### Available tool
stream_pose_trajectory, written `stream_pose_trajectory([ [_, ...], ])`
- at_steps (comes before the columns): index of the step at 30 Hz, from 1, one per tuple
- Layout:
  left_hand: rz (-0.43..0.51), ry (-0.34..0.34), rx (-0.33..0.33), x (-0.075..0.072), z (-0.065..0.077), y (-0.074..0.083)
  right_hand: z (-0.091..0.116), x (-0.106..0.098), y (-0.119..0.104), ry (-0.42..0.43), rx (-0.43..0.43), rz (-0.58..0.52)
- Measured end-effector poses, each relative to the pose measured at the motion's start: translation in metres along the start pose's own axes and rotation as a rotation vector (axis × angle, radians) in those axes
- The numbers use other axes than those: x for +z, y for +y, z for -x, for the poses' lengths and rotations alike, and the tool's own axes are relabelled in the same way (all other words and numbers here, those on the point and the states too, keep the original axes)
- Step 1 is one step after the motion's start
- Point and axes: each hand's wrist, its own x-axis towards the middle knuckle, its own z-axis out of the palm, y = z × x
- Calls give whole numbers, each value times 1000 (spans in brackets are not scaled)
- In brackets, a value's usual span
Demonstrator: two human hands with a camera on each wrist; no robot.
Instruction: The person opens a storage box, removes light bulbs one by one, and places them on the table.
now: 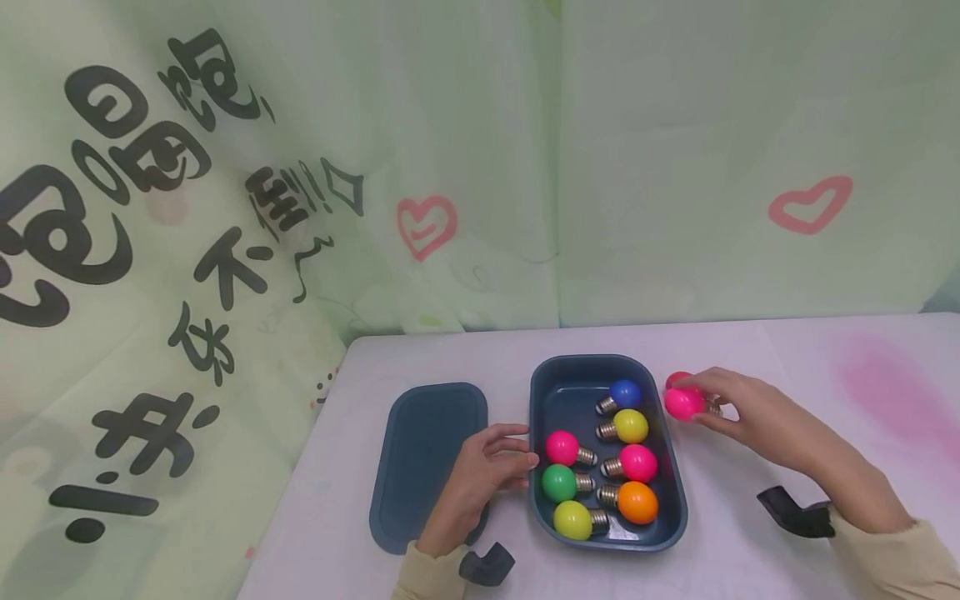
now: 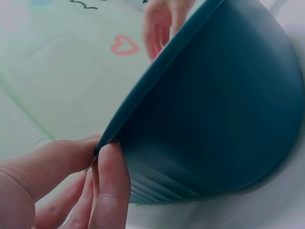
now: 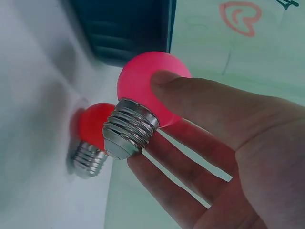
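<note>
Between thumb and fingers, my right hand (image 1: pixel 757 417) holds a pink light bulb (image 3: pixel 147 86) with a silver screw base, just right of the dark blue tray (image 1: pixel 609 547). A red light bulb (image 3: pixel 95 126) lies on the table behind and below it, partly covered by the held bulb in the head view. My left hand (image 1: pixel 487 467) pinches the tray's left rim, thumb and forefinger at the edge in the left wrist view. Inside the tray lie several bulbs in two columns, among them a blue bulb (image 1: pixel 626 393), an orange bulb (image 1: pixel 638 503) and a green bulb (image 1: pixel 558 482).
A flat dark blue lid (image 1: pixel 423 467) lies on the white table (image 1: pixel 322 533) to the left of the tray, its right edge partly behind my left hand. A pale green curtain (image 1: pixel 675 167) with hearts and lettering hangs behind and to the left.
</note>
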Motion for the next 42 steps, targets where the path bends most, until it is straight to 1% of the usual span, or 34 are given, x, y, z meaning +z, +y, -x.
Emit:
stream_pose_trajectory([
  [10,-20,11,-6,0,0,-1,4,14,16,-37,36,-36],
  [24,-24,13,-4,0,0,-2,6,23,22,-57,101,-26],
  [33,-15,1,6,0,0,-2,5,25,24,-53,107,-7],
  [42,2,-5,7,-1,-1,-2,4,26,24,-33,90,14],
])
